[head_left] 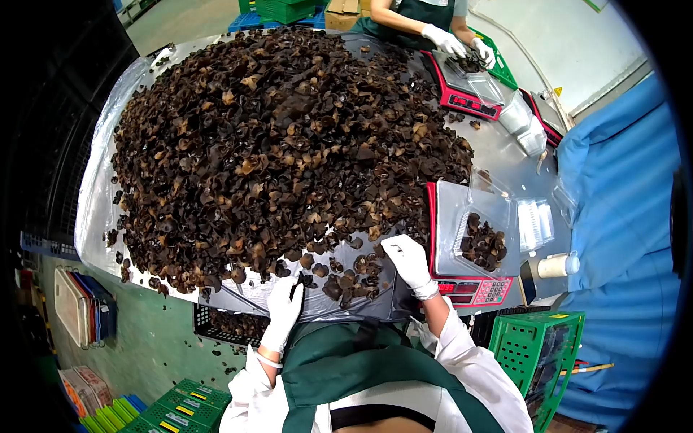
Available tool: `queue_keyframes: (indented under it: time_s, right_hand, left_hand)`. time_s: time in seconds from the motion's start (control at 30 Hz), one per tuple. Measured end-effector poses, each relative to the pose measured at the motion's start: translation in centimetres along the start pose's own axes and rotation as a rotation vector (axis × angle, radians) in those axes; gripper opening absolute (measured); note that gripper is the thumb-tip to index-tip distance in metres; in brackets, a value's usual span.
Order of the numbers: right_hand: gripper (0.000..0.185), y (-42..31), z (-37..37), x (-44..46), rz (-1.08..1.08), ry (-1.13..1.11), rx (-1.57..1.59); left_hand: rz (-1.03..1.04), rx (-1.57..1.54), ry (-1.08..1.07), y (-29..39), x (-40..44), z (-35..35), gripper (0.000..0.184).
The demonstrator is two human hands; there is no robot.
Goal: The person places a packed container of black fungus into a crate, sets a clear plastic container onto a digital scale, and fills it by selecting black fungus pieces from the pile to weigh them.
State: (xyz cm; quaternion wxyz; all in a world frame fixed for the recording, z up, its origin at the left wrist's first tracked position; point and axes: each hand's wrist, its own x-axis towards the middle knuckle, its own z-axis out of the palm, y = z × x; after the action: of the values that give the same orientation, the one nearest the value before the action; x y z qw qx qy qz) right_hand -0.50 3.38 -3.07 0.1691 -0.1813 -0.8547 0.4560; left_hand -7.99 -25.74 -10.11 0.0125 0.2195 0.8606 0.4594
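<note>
1. Below the table's near edge stands a black crate (203, 330) with dark pieces in it. I judge that anything dragged too near my apron could drop over, so work should stay inboard.

2. The heap (274, 144) of dark, curled fungus-like pieces covers most of the table. Draw from its thin near fringe, where single pieces separate most easily.

3. My gloved left hand (284, 307) is at the near edge, thumb and fingers pinched on what appears to be a small dark piece (299, 278). A light fingertip grip should suffice; squeezing may tear it.

4. Between my hands lie loose pieces (333, 290), spread thinly apart from the heap. Keep this patch one layer deep, so each piece can be viewed.

5. My gloved right hand (410, 260) is bent over the patch's right side, fingertips beside the heap's edge. I cannot tell whether they grip anything. Keep that wrist off the adjacent scale (476, 290); contact would likely disturb the reading.

6. On its platform sits an open clear tray (499, 222), partly filled with pieces. Lower additions gently, inside the walls.
</note>
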Motion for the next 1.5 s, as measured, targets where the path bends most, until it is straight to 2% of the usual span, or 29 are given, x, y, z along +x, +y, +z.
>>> queue_keyframes:
  time_s: [0.07,0.1,0.13,0.2,0.23,0.27,0.33,0.4,0.43,0.47,0.53,0.57,0.67,0.73,0.8,0.87,0.97,1.07,1.2,1.27,1.33,1.37,1.4,1.47,1.5]
  right_hand:
    - [0.01,0.1,0.1,-1.1,-0.032,-0.071,-0.015]
    - [0.012,-0.9,0.3,-1.9,0.027,-0.119,0.062]
    - [0.018,-1.3,0.3,-2.7,-0.026,-0.178,-0.095]
    - [0.025,-1.1,1.1,-4.3,-0.302,-0.163,-0.367]
    - [0.027,-0.7,1.1,-5.4,-0.213,-0.268,-0.398]
    - [0.022,-0.1,1.2,-6.1,-0.207,-0.261,-0.348]
    - [0.02,0.3,0.7,-6.7,-0.196,-0.237,-0.357]
    - [0.021,0.7,0.2,-6.6,-0.183,-0.164,-0.364]
    - [0.03,0.5,0.1,-6.5,-0.177,-0.158,-0.389]
    - [0.03,0.2,0.2,-6.5,-0.176,-0.154,-0.391]
    - [0.045,-0.6,1.2,-6.5,-0.269,-0.25,-0.404]
    - [0.057,-0.8,1.9,-6.6,-0.31,-0.262,-0.46]
    - [0.054,-1.1,3.2,-6.8,-0.269,-0.332,-0.563]
    - [0.048,0.2,2.9,-7.0,-0.267,-0.248,-0.491]
    - [0.034,1.2,2.1,-7.3,-0.267,-0.188,-0.438]
    - [0.03,1.7,1.4,-7.7,-0.186,-0.174,-0.31]
    - [0.029,-0.2,1.9,-7.0,-0.204,-0.161,-0.226]
    - [0.032,-2.6,3.9,-5.9,-0.335,-0.237,-0.398]
    - [0.042,-4.1,7.2,-4.4,-0.363,-0.552,-0.602]
    - [0.037,-1.9,8.5,-4.7,-0.43,-0.513,-0.607]
    - [0.028,-0.7,8.0,-4.4,-0.499,-0.412,-0.457]
    - [0.021,-0.3,7.6,-4.9,-0.43,-0.354,-0.426]
    - [0.02,-1.0,6.7,-4.5,-0.366,-0.39,-0.419]
    - [0.02,-1.9,6.1,-3.8,-0.304,-0.403,-0.361]
    - [0.02,-2.6,6.3,-3.4,-0.303,-0.405,-0.361]
  left_hand:
    - [0.028,0.024,0.007,-0.1,0.1,0.0,0.015]
    - [0.028,0.023,0.003,-0.2,0.0,0.1,0.015]
    - [0.022,-0.005,0.012,-0.3,0.0,0.1,0.014]
    - [0.016,-0.034,0.019,-0.1,0.1,0.1,0.013]
    - [0.104,-0.026,0.012,0.5,0.3,-0.2,0.013]
    - [0.192,-0.017,0.003,1.0,0.4,-0.6,0.013]
    - [0.243,-0.003,-0.09,1.5,0.1,-0.6,0.016]
    - [0.289,-0.04,-0.195,2.4,0.2,-0.3,0.023]
    - [0.333,-0.029,-0.222,3.2,0.6,-0.1,0.04]
    - [0.328,0.071,-0.329,4.1,1.0,0.0,0.057]
    - [0.416,0.135,-0.451,4.6,1.6,0.6,0.061]
    - [0.487,0.238,-0.429,4.9,1.8,0.9,0.053]
    - [0.516,0.248,-0.375,1.6,1.5,1.8,0.047]
    - [0.502,0.192,-0.262,1.3,1.5,1.0,0.03]
    - [0.5,0.206,-0.169,1.1,1.2,0.0,0.028]
    - [0.496,0.204,-0.17,0.8,0.8,-0.4,0.028]
    - [0.544,0.239,-0.212,1.2,0.6,-0.9,0.03]
    - [0.541,0.316,-0.247,2.0,0.7,-0.7,0.033]
    - [0.55,0.326,-0.251,0.2,0.8,0.0,0.031]
    - [0.512,0.331,-0.254,0.1,0.5,-0.2,0.029]
    - [0.398,0.261,-0.242,0.1,-0.2,-0.6,0.029]
    - [0.362,0.219,-0.191,0.1,-0.5,-0.8,0.029]
    - [0.356,0.22,-0.187,0.0,-0.8,-1.0,0.029]
    - [0.083,0.034,-0.125,-0.2,-1.2,-1.1,0.025]
    - [0.011,-0.083,-0.1,0.5,-0.8,-1.5,0.021]
